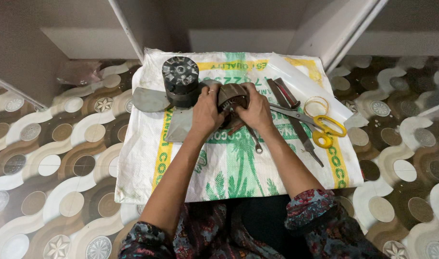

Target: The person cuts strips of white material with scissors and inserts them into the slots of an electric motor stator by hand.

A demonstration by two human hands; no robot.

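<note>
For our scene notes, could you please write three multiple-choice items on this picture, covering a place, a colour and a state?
1. Where do the scissors lie?
A. left of the hands
B. right of the hands
C. on the tiled floor

2. What colour are the scissor handles?
A. yellow
B. red
C. black

3. How is the round motor part held?
A. left hand alone
B. both hands, with the right hand
C. it lies untouched

Answers: B, they rest on the woven sack to the right of the hands; A, the loops are yellow; B, both hands close around it.
</note>
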